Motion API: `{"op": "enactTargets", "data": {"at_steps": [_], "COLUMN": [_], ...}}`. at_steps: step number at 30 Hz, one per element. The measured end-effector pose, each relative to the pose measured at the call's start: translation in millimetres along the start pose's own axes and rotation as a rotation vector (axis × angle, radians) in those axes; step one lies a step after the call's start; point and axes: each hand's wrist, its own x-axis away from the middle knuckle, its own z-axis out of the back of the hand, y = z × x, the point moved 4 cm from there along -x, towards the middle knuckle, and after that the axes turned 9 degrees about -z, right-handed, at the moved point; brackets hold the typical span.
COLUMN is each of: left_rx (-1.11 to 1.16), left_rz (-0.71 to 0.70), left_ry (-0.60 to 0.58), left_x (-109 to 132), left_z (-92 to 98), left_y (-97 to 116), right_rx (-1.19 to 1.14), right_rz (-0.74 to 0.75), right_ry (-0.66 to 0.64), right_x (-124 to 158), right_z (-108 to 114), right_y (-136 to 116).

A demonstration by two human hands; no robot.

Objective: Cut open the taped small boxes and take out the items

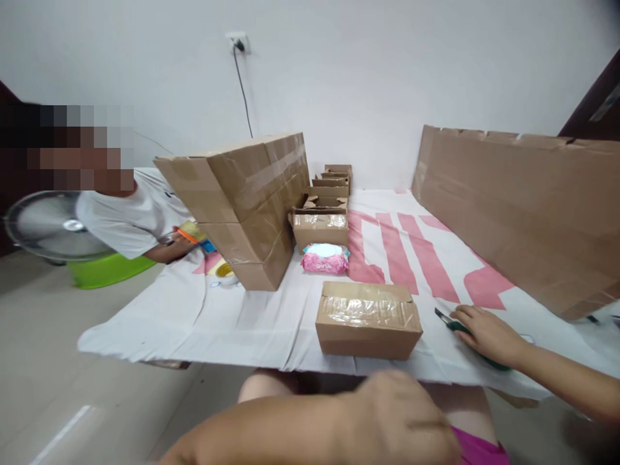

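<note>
My right hand lies on the white and pink sheet at the right, its fingers curled over a green box cutter whose blade end pokes out to the left. Just left of it stands a small cardboard box, shut and sealed with clear tape. My left hand hangs low and close to the camera, in front of the table edge. It is blurred and its fingers do not show. It touches nothing that I can see.
A stack of big taped cartons stands mid-left, with a pink wipes pack and small open boxes beside it. Flat cardboard leans along the right. At the left a co-worker's hand holds something orange and yellow, near a fan and a green basin.
</note>
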Motion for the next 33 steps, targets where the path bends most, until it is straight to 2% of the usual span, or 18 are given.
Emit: {"op": "enactTargets", "data": {"at_steps": [1,2,4,7,9,12,14,17,19,21,24,26,29,33], "left_rx": [-0.171,-0.314,-0.545,-0.747,-0.797,-0.835,-0.845,-0.845,-0.838,-0.833,-0.828,-0.827,-0.824,-0.829], "left_rz": [0.096,0.153,0.357,0.542,0.539,0.513,0.523,0.526,0.524,0.531,0.554,0.566,0.577,0.577], "left_ry": [0.21,0.363,0.543,0.558,0.548,0.613,0.658,0.697,0.704,0.706,0.709,0.709,0.706,0.701], "left_x": [18.7,37.9,73.9,108.3,118.6,124.8,126.0,126.1,126.1,126.5,126.8,126.5,125.9,126.5], "left_z": [16.6,29.4,44.8,41.9,30.0,13.8,8.1,5.6,5.3,5.0,4.3,4.1,4.3,4.2], "left_y": [-12.9,-22.2,-39.0,-55.0,-60.2,-63.3,-64.5,-65.0,-64.9,-64.9,-64.9,-64.7,-64.7,-65.0], "right_rx": [-0.01,-0.019,-0.033,-0.047,-0.062,-0.08,-0.093,-0.103,-0.087,-0.078,-0.016,0.059,0.173,0.232], "right_rz": [-0.034,-0.068,-0.128,-0.18,-0.189,-0.179,-0.156,-0.187,-0.175,-0.038,0.178,0.315,0.455,0.529], "right_ry": [0.004,-0.001,-0.036,-0.098,-0.129,-0.181,-0.183,-0.101,-0.041,-0.029,-0.102,-0.146,-0.126,-0.095], "right_x": [2.4,4.8,8.7,11.0,9.3,0.3,-10.8,-32.5,-45.5,-54.6,-60.5,-61.9,-65.8,-72.9], "right_z": [-5.3,-10.8,-21.8,-34.2,-38.1,-34.2,-18.8,29.9,72.6,112.3,147.9,153.8,147.2,133.6], "right_y": [7.0,12.8,19.6,18.5,14.5,10.3,7.3,-4.2,-25.2,-61.3,-125.7,-166.7,-213.9,-247.6]}}
